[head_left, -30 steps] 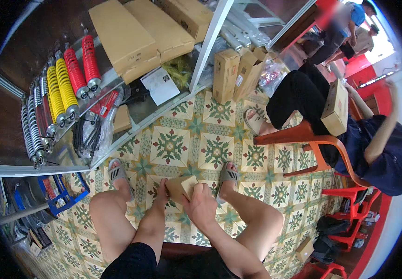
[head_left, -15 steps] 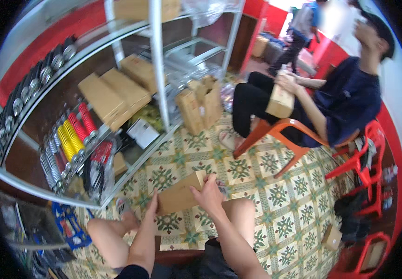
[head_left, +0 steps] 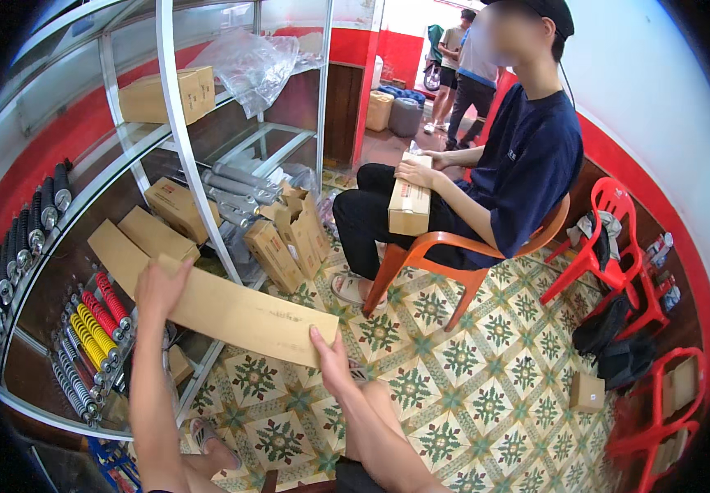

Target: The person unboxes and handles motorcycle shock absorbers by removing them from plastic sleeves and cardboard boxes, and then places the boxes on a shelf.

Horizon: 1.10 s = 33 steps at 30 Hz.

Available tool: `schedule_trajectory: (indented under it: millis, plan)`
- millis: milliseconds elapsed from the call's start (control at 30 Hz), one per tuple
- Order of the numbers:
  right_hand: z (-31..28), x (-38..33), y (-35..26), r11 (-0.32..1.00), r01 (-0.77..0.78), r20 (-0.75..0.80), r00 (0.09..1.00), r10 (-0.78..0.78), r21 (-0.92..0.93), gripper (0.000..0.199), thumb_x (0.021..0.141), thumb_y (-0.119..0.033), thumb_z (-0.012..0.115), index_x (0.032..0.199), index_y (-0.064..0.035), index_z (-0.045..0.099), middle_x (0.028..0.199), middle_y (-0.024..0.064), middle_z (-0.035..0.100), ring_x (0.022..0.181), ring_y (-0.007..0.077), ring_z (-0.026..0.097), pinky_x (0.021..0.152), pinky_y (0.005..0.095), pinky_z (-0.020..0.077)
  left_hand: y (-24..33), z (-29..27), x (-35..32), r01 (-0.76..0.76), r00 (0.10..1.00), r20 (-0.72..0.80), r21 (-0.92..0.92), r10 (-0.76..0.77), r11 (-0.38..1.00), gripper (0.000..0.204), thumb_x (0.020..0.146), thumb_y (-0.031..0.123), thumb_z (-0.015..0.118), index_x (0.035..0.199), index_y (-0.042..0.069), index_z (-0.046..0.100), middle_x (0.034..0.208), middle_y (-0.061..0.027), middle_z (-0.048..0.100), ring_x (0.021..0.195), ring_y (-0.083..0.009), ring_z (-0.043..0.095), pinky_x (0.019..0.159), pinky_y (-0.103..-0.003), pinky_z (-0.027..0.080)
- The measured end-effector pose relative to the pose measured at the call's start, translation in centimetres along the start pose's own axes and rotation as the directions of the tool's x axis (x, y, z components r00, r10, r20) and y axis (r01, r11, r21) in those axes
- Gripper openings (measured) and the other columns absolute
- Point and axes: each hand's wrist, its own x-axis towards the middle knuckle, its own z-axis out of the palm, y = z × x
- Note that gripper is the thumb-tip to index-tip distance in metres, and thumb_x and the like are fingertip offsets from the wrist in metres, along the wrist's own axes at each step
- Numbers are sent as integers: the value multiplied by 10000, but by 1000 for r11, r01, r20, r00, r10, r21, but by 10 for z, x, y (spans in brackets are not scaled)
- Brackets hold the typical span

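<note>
A long, flat-sided brown cardboard box (head_left: 244, 315) is held up in front of me, slanting down to the right. My left hand (head_left: 163, 286) is closed round its far left end, beside the shelf. My right hand (head_left: 332, 361) grips the right end, thumb on the face and the other fingers mostly behind it. Partly behind my left hand, more brown boxes (head_left: 151, 232) lie on the lower shelf. Below them stand shock absorbers with red and yellow springs (head_left: 92, 333).
A metal-framed glass shelf (head_left: 175, 123) with black shock absorbers (head_left: 49, 201) rises at left. A person in a dark shirt (head_left: 527, 156) sits on an orange chair (head_left: 453, 246), holding a cardboard box (head_left: 411, 205). Red chairs (head_left: 605, 238) and a small box (head_left: 587, 392) are at right.
My hands have raised the box from near my knees toward the shelf and moved farther apart along it. The view has shifted up and to the right.
</note>
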Motion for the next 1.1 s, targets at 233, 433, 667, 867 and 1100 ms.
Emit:
schedule_trajectory:
  millis: [233, 433, 667, 867, 1100]
  plan:
    - [63, 31, 35, 963, 53, -16, 999, -51, 264, 630, 975, -276, 576, 1459, -49, 243, 1381, 104, 457, 1272, 205, 433, 1072, 332, 326, 7, 11, 104, -38, 999, 39, 158, 32, 987, 723, 844, 612, 543, 1190, -21, 587, 1130, -280, 630, 1071, -420, 603, 922, -488, 473]
    - [108, 50, 57, 939, -72, 47, 997, 60, 337, 818, 978, -351, 551, 1521, -47, 19, 1475, 169, 332, 1356, 246, 334, 1123, 337, 251, -19, 42, 176, -57, 998, 27, 139, 54, 989, 675, 922, 558, 418, 1198, -36, 579, 1162, -298, 607, 1104, -430, 584, 956, -502, 451]
    - [128, 60, 102, 988, -80, 1, 997, 80, 132, 874, 981, -428, 506, 1513, -9, -46, 1530, 205, 233, 1388, 283, 275, 1140, 343, 210, -72, 100, 236, -80, 988, 135, 29, 75, 996, 676, 949, 530, 341, 1247, -33, 565, 1237, -298, 568, 1168, -447, 538, 1026, -496, 396]
    - [128, 59, 86, 992, -74, -97, 993, 64, -103, 784, 993, -369, 495, 1531, -61, 14, 1499, 168, 304, 1349, 236, 338, 1123, 333, 253, -78, 130, 238, 52, 983, 175, 31, -57, 998, 692, 932, 551, 325, 1272, -2, 565, 1349, -250, 511, 1267, -393, 481, 1087, -463, 342]
    - [142, 55, 69, 986, 31, -15, 999, -33, -162, 726, 1011, -326, 476, 1529, -49, 51, 1525, 148, 260, 1365, 227, 311, 1131, 337, 226, -115, 137, 244, 99, 980, 170, 15, -100, 995, 694, 933, 565, 344, 1369, 42, 478, 1417, -208, 461, 1319, -362, 433, 1100, -468, 325]
